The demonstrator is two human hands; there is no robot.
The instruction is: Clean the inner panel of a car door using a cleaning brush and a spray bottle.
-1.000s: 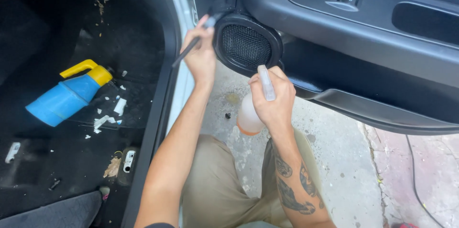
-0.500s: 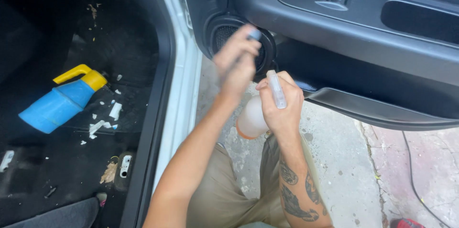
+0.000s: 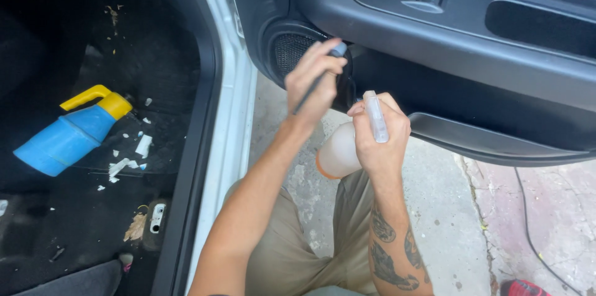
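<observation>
The open car door panel fills the space above both hands, its round speaker grille just behind the left one. Well off to the left of the grips, a blue bottle with a yellow cap lies on its side on the dark car floor among white scraps; its contents cannot be seen. The right hand is closed around a translucent spray bottle, nozzle up toward the door, body slanting down-left; how full it is cannot be told. The left hand pinches a slim dark brush, its long axis running up-right to the grille.
</observation>
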